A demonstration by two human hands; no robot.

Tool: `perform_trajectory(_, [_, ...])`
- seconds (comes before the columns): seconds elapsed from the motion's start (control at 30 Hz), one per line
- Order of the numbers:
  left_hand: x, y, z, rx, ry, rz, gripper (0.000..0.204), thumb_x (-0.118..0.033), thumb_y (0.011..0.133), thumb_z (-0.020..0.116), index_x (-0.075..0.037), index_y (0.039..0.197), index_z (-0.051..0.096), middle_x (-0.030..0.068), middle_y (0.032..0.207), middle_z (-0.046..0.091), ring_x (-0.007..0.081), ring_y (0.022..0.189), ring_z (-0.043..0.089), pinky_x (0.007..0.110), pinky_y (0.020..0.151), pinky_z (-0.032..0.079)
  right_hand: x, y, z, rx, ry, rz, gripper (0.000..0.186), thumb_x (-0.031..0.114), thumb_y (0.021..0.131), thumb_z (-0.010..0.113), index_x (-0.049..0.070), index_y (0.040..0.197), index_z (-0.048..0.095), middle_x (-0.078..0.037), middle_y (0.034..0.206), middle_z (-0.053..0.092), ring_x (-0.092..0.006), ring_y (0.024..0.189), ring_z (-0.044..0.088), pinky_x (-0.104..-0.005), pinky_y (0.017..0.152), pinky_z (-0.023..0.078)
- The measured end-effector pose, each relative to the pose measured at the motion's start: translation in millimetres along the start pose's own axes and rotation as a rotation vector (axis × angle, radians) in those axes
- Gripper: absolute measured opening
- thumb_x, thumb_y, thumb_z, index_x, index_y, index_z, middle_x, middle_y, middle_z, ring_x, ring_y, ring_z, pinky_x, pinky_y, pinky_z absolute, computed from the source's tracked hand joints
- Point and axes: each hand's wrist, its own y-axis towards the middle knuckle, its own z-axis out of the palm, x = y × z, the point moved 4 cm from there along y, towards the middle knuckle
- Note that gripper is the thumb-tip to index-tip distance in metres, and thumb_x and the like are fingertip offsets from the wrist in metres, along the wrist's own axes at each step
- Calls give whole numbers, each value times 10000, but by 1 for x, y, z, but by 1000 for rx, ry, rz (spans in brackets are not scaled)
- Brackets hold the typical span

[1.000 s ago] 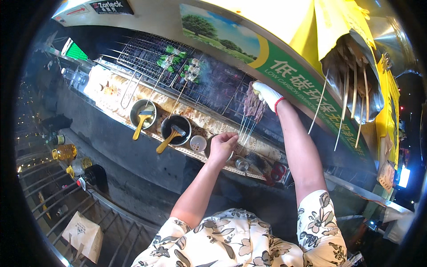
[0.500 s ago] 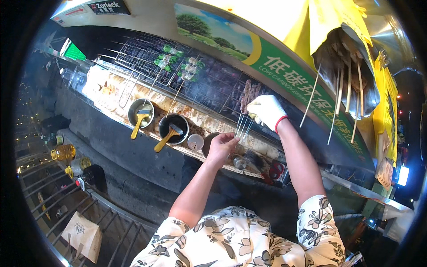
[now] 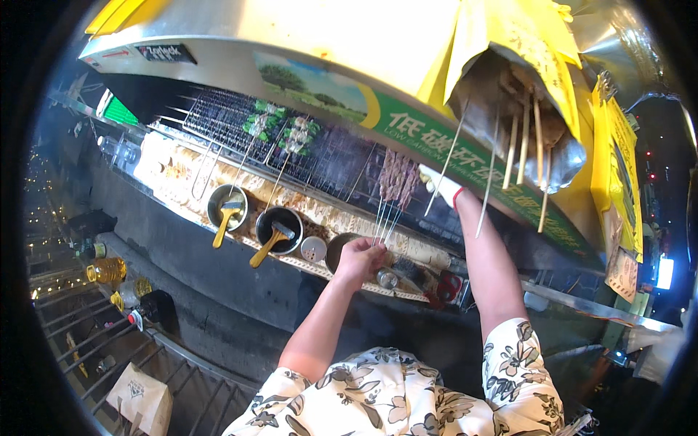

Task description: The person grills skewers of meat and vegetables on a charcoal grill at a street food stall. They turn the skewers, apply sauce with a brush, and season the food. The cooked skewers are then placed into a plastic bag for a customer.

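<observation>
Right gloved hand [image 3: 438, 185] has been moved back right, off the meat skewers [image 3: 396, 178], after resting on them half a second ago; now mostly tucked under the hood edge. Left hand [image 3: 360, 258] has been kept at the skewer handle ends and lifted slightly. View has been shifted: hood and foil-lined bag of sticks [image 3: 520, 123] are seen closer.

Night scene, mixed lighting. Strong overhead light hits the steel hood [image 3: 240, 33] and yellow panels [image 3: 618, 145], near blown out. Grill [image 3: 305, 152] evenly lit, moderately sharp. Lower left dim, only small glints. Heavy fisheye: straight edges bow, black vignette rings the frame. Rim detail soft, noisy.
</observation>
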Motion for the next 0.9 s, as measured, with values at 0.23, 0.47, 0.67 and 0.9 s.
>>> perform_trajectory(0.23, [10,3,-1,42,-120,-102,106,-105,985,684,-3,1014,688,78,866,697,170,716,649,309,620,517,12,-54,31,149,-7,66,149,237,969,658,89,969,675,-16,792,652,-120,606,594,-260,499,453])
perform_trajectory(0.47, [7,14,1,107,-190,-108,146,-157,1022,631,-43,934,653,27,800,608,152,685,575,282,569,440,1,-51,32,243,-164,67,208,283,963,626,79,979,668,-4,789,640,-114,596,583,-282,504,445])
perform_trajectory(0.67, [-4,5,21,82,-218,-137,45,-62,979,659,-31,977,626,20,761,578,119,611,531,271,525,426,-60,12,-11,-73,-46,160,216,337,992,620,129,977,675,2,786,652,-117,603,593,-289,460,436])
perform_trajectory(0.9, [2,13,11,68,-198,-86,113,-134,999,687,-51,999,611,1,776,577,107,634,554,285,562,497,2,-13,-5,22,-75,47,203,318,988,626,121,998,674,1,806,657,-115,598,597,-279,467,441])
